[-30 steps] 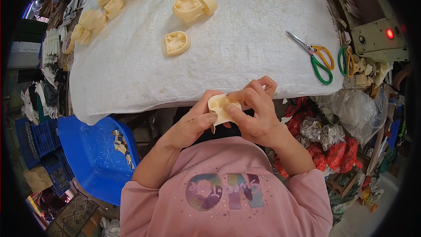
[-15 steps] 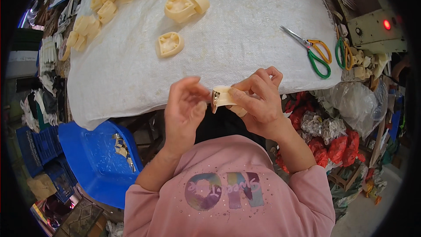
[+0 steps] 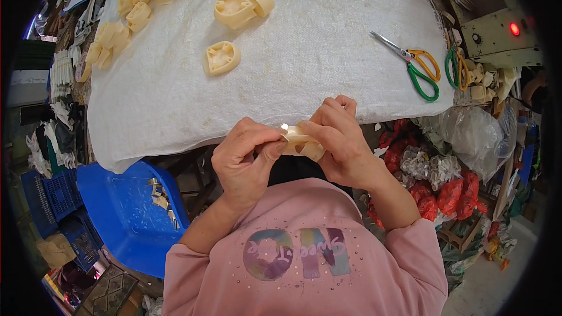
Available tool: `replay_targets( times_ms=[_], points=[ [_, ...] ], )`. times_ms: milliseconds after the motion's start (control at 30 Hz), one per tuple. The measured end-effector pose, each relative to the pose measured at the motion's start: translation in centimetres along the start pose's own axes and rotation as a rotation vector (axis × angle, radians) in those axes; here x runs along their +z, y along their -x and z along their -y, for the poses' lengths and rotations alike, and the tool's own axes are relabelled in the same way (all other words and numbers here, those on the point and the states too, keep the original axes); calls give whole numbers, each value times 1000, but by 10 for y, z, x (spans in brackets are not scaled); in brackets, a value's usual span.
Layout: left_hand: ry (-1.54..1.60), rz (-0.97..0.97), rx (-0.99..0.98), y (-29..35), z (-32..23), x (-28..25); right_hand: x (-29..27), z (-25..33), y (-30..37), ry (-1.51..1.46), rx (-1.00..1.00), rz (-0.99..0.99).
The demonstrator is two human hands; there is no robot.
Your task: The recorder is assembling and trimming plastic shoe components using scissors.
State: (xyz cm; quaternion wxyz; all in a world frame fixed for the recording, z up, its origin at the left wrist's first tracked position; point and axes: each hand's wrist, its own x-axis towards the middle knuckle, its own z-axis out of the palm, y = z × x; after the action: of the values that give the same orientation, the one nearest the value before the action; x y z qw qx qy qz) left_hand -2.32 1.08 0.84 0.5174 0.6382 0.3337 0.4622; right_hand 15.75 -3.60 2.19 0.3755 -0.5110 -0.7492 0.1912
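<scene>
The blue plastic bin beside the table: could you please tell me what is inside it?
Inside the blue plastic bin lie a few small cream-coloured offcuts near its right wall. The white cloth-covered table overhangs the bin's upper edge, so anything beneath there is hidden.

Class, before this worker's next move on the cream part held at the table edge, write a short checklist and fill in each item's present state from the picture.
1. Both hands on the cream plastic part: ok; left hand pinches one end, right hand wraps the other.
2. Part held clear of the white cloth: ok.
3. Scissors within reach, untouched: ok.
4. Blue bin with scraps beside the left elbow: ok.
5. What the left fingertips pinch: cannot tell.
</scene>
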Motion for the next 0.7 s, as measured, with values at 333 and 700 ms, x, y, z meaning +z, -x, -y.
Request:
replay_targets(
  times_ms=[333,700],
  points=[
    [-310,124,204,-9,-7,4,-4,-1,6,-10,58,68],
    [-166,83,234,-8,-3,11,-2,-4,4,10,6,25]
  ],
)
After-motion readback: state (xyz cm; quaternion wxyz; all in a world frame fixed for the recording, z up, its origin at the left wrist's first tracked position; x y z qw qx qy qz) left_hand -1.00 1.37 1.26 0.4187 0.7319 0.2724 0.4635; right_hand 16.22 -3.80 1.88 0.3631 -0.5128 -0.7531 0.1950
